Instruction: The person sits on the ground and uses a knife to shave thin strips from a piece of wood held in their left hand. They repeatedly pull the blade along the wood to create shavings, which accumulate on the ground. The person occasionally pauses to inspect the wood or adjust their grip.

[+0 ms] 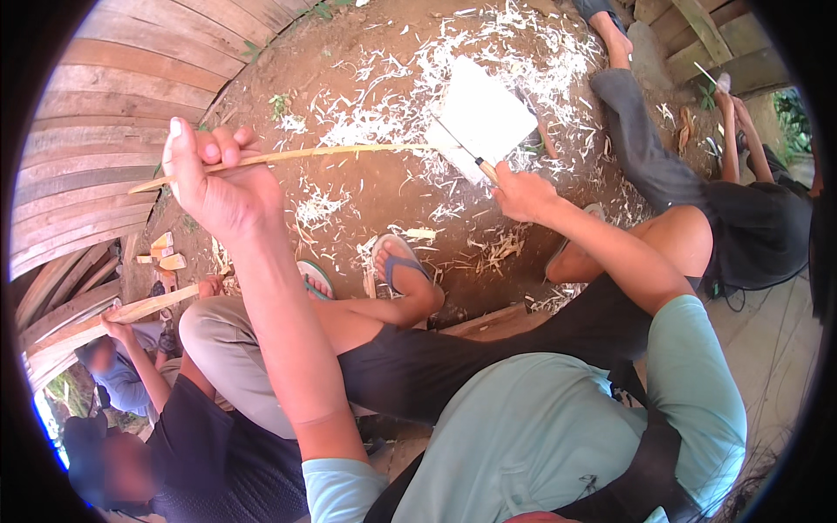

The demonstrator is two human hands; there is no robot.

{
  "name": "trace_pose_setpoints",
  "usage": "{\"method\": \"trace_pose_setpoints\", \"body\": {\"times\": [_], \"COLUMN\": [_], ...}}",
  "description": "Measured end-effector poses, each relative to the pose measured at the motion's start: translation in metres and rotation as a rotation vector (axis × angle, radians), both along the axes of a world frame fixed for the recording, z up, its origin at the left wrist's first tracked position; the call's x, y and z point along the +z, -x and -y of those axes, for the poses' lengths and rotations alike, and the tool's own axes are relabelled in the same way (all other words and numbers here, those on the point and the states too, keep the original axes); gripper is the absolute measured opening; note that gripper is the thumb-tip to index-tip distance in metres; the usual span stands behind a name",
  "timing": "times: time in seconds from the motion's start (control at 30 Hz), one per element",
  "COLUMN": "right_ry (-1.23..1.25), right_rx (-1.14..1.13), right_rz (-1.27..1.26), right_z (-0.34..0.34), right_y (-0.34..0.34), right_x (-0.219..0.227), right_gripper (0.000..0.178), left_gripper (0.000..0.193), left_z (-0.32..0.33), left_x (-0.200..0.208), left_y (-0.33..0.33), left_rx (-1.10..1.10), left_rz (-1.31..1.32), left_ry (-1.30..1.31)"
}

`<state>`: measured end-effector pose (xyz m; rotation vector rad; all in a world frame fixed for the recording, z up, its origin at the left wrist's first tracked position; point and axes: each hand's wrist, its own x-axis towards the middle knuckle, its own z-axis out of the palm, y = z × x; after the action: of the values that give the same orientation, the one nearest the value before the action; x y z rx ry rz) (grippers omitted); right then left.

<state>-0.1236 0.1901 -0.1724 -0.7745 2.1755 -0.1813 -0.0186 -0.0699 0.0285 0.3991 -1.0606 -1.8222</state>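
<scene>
My left hand (222, 179) is raised at the left, its fingers closed round a long, thin, yellowish strip of wood or bamboo (349, 150). One short end pokes out past the hand, while the rest reaches rightward toward a white flat sheet or board (488, 113) on the ground. At the right, my right hand (523, 193) grips a knife (486, 167) by its light wooden handle. The narrow blade points up and left, near the strip's far end. Whether blade and strip touch, I cannot tell.
Pale shavings (375, 122) litter the brown dirt floor. A plank wall (131, 113) curves along the left. A person in a dark shirt (218, 462) sits at lower left with a wooden slat (131, 311); another person's dark trouser leg (645, 148) stretches along the right.
</scene>
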Motion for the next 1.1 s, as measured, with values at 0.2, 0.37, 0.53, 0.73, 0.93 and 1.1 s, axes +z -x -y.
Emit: {"method": "trace_pose_setpoints", "body": {"times": [0.2,0.37,0.53,0.73,0.93,1.1], "right_ry": [0.290,1.187,-0.024,0.079,0.573,1.047], "right_rx": [-0.002,-0.545,0.039,-0.083,-0.368,-0.327], "right_rz": [-0.012,-0.157,0.164,0.116,0.028,0.267], "right_z": [0.004,-0.002,-0.009,-0.009,0.028,0.047], "right_y": [0.054,0.035,0.019,0.020,0.011,0.009], "right_x": [0.070,0.079,-0.004,-0.021,0.040,0.112], "right_gripper": [0.030,0.034,0.036,0.040,0.030,0.026], "left_gripper": [0.029,0.034,0.036,0.036,0.050,0.050], "left_z": [0.000,-0.005,0.004,0.004,-0.022,-0.060], "left_x": [0.007,0.005,0.001,-0.004,0.004,0.012], "left_y": [-0.002,0.007,-0.008,-0.016,-0.001,0.024], "left_rx": [-0.475,-0.753,-0.722,-0.562,-0.398,-0.336], "left_rz": [-0.046,-0.090,-0.076,-0.046,-0.061,-0.081], "left_ry": [0.180,0.297,0.344,0.268,0.359,0.276]}}
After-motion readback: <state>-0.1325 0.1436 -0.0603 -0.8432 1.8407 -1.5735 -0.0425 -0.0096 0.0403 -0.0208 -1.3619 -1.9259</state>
